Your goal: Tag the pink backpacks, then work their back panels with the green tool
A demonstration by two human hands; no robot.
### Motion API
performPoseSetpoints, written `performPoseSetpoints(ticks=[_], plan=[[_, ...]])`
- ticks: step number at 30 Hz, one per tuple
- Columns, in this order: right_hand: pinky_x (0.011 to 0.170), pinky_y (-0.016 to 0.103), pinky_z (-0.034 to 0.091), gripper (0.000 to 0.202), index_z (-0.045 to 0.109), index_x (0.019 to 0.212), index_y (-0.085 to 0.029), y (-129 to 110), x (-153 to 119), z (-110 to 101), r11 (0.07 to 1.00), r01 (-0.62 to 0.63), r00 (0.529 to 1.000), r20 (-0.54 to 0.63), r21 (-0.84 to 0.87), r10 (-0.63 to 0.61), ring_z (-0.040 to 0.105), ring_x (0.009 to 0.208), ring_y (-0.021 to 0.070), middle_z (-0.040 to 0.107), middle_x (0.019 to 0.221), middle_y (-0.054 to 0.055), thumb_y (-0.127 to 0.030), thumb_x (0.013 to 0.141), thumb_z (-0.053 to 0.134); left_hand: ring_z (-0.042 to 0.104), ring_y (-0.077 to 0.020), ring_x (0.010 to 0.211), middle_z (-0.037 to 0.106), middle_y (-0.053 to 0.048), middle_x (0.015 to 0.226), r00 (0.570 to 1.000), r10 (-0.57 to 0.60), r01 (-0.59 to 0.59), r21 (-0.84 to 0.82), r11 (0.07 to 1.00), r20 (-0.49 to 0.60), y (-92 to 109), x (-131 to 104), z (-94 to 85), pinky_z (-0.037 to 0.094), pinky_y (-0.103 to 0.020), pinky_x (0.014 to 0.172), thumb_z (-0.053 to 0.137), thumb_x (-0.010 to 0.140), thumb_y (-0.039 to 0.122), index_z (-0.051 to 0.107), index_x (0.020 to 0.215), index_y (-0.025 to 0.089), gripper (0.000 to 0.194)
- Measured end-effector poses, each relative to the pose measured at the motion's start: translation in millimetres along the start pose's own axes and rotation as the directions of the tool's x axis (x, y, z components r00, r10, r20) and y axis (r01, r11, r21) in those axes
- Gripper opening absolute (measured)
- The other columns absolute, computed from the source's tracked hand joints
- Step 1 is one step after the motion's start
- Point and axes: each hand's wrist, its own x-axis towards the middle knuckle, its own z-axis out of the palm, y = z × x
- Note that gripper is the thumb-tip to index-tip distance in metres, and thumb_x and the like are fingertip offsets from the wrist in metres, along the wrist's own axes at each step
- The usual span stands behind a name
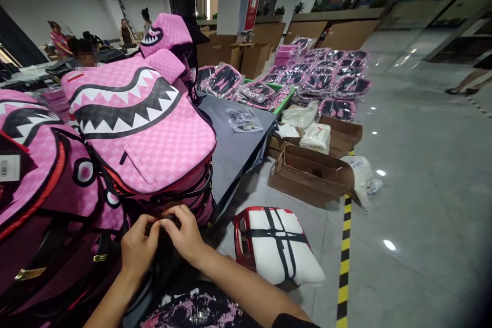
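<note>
Just below the near edge of the pink bag (154,136), left hand (139,241) and right hand (186,233) meet, fingertips pinched narrow; what lies between them I cannot tell. The bag lies face up, long axis running away and leftward. Rightward, table (221,130) shows to its slanting edge, then floor (407,184) around the cushion (265,256).

Directly ahead of the pinching left hand (139,243) and right hand (185,234), a pink backpack (154,136) walls off the way; a second backpack (36,166) crowds their left. Rightward, air opens over the floor (400,205) (a strapped white cushion (302,261) sits low there), and ahead-right a bare stretch of grey table (226,151) leaves passage.
</note>
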Motion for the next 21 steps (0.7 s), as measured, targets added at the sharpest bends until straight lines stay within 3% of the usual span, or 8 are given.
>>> performPoseSetpoints(ticks=[4,6,8,11,13,15,18,21], plan=[[0.087,0.031,0.048,0.013,0.067,0.096,-0.021,23.7,-18.3,-60.0,0.996,-0.025,0.999,-0.02,0.091,0.027,0.062,0.097,0.0175,0.067,0.099,0.005,-0.024,0.088,0.057,0.067,-0.0142,0.073,0.069,-0.002,0.085,0.996,0.039,-0.028,0.138,0.99,-0.074,2.0,-5.2,13.6,0.05,-0.022,0.063,0.052,0.089,0.029,0.061,0.094,0.018,0.015],[0.083,0.03,0.05,0.014,0.067,0.09,-0.021,48.7,-34.5,-99.5,0.988,-0.122,0.99,-0.059,0.09,0.128,0.064,0.091,0.0169,0.068,0.094,0.005,-0.025,0.089,0.054,0.066,-0.0184,0.079,0.067,-0.005,0.087,0.992,0.058,-0.03,0.239,0.971,-0.113,8.8,-12.0,20.4,0.052,-0.027,0.068,0.055,0.089,0.034,0.06,0.102,0.016,0.022],[0.075,0.028,0.052,0.017,0.067,0.086,-0.021,78.4,-54.0,-142.9,0.955,-0.289,0.949,-0.114,0.064,0.294,0.065,0.082,0.0165,0.068,0.086,0.003,-0.03,0.088,0.053,0.065,-0.0251,0.093,0.064,-0.01,0.096,0.986,0.059,-0.003,0.337,0.941,-0.157,23.5,-22.0,28.5,0.054,-0.033,0.075,0.061,0.086,0.039,0.057,0.116,0.012,0.04],[0.065,0.028,0.053,0.022,0.068,0.082,-0.02,119.9,-78.9,-211.4,0.88,-0.472,0.862,-0.186,0.042,0.471,0.066,0.07,0.017,0.069,0.076,0.002,-0.038,0.085,0.055,0.053,-0.038,0.124,0.05,-0.022,0.133,0.984,0.018,0.06,0.427,0.902,-0.178,58.7,-40.8,45.6,0.055,-0.046,0.087,0.066,0.083,0.043,0.046,0.136,0.012,0.064],[0.061,0.029,0.053,0.024,0.068,0.078,-0.02,140.5,-84.7,-255.7,0.858,-0.513,0.839,-0.197,0.028,0.507,0.064,0.063,0.0173,0.067,0.068,0.001,-0.042,0.082,0.059,0.042,-0.0411,0.135,0.033,-0.021,0.151,0.992,-0.007,0.062,0.426,0.903,-0.13,84.8,-53.3,60.8,0.054,-0.051,0.093,0.067,0.083,0.041,0.045,0.139,0.018,0.065],[0.057,0.029,0.053,0.026,0.067,0.075,-0.019,155.3,-79.7,-296.1,0.843,-0.538,0.822,-0.213,0.01,0.528,0.061,0.057,0.0163,0.064,0.063,-0.001,-0.044,0.08,0.064,0.042,-0.0395,0.136,0.029,-0.018,0.154,0.998,-0.005,0.028,0.393,0.919,-0.06,107.1,-63.9,78.1,0.053,-0.052,0.096,0.066,0.083,0.037,0.046,0.138,0.022,0.06],[0.063,0.03,0.054,0.028,0.066,0.092,-0.015,170.4,-60.1,-348.6,0.808,-0.588,0.771,-0.315,-0.019,0.554,0.062,0.066,0.0137,0.067,0.081,0.002,-0.042,0.087,0.063,0.056,-0.0298,0.123,0.05,-0.014,0.138,0.996,0.02,-0.043,0.278,0.96,0.085,127.1,-75.2,104.7,0.054,-0.045,0.097,0.06,0.087,0.029,0.049,0.133,0.025,0.047],[0.079,0.033,0.055,0.029,0.061,0.114,-0.018,180.8,-42.3,-398.5,0.77,-0.636,0.691,-0.478,-0.048,0.541,0.064,0.093,0.0168,0.064,0.11,0.006,-0.038,0.093,0.059,0.066,-0.0207,0.11,0.065,-0.006,0.118,0.954,0.005,-0.044,0.122,0.992,0.301,132.1,-80.4,128.8,0.056,-0.033,0.095,0.053,0.091,0.027,0.057,0.121,0.028,0.031]])
